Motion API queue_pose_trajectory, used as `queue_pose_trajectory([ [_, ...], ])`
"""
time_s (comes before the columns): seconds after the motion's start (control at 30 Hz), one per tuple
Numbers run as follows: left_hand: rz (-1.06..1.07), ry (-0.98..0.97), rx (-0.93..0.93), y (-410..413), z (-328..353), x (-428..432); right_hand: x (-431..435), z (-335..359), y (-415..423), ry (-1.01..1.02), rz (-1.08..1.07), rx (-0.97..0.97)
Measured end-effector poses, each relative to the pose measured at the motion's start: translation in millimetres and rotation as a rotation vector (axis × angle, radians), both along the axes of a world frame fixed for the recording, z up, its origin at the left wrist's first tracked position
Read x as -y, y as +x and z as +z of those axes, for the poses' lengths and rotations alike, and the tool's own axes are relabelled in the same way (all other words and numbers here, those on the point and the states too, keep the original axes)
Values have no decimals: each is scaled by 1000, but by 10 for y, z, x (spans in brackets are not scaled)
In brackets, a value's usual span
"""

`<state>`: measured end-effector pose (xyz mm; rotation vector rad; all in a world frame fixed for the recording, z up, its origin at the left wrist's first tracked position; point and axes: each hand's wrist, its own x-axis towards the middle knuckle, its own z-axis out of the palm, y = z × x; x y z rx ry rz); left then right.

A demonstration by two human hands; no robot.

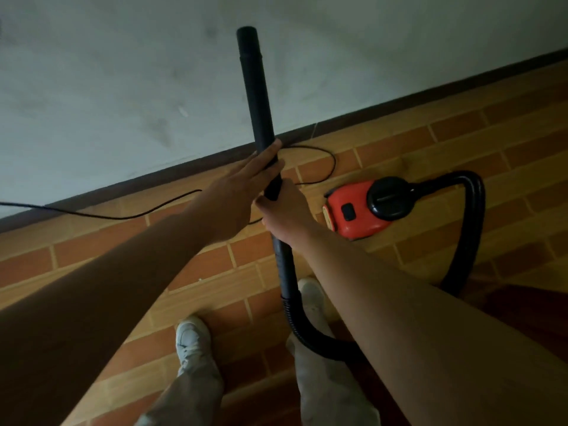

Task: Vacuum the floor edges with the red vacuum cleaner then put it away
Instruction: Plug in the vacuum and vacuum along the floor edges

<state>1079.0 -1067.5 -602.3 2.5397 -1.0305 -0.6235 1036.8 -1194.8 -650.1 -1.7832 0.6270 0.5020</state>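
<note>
Plastic of a bright orange-red forms the body of the red vacuum cleaner (361, 224), a small, squat canister with a black rectangular button on top and a pale strip along its left end. A round black cap with a raised bar sits on its right half. From that cap a ribbed black hose (476, 222) runs right, bends sharply down, passes behind the right forearm and curves back up to a smooth black handle section. Above that section stands the straight black wand (255, 96), which points up and away, its open end showing against the grey wall (123, 87). A thin black power cord (123, 218) trails across the floor (461, 133) from the left and loops near the dark skirting (153, 176).

The canister sits on the brick-patterned floor near the skirting, to the right of both hands and well apart from them. The left hand (246, 186) holds the wand at its lower part, fingers wrapped over it from the left. The right hand (282, 207) clasps the tube just below, fingers curled round it, so the two hands almost touch. Lower down, two white shoes (192, 339) stand on the floor, the hose hanging beside the right one.
</note>
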Motion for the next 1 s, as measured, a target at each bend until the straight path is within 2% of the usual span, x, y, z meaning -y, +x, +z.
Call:
queue_pose_trajectory([
  [0.33,-66,-52,-89,340,-328,1104,851,-315,70,103,-204,-57],
  [0.4,-18,-53,-136,391,-405,1345,1043,-396,64,136,-262,-68],
  [0.53,175,-133,-349,507,-489,1873,1411,-508,78,214,-411,-41],
  [0.67,202,-24,-449,618,-541,2352,1708,-532,71,250,-483,-43],
  [0.73,136,17,-434,647,-574,2544,1810,-601,82,209,-476,-29],
  [0.9,-34,-12,-226,746,-796,2829,1994,-711,184,145,-444,-14],
  [1.0,-94,-56,-227,830,-901,2932,2097,-668,275,67,-420,-25],
])
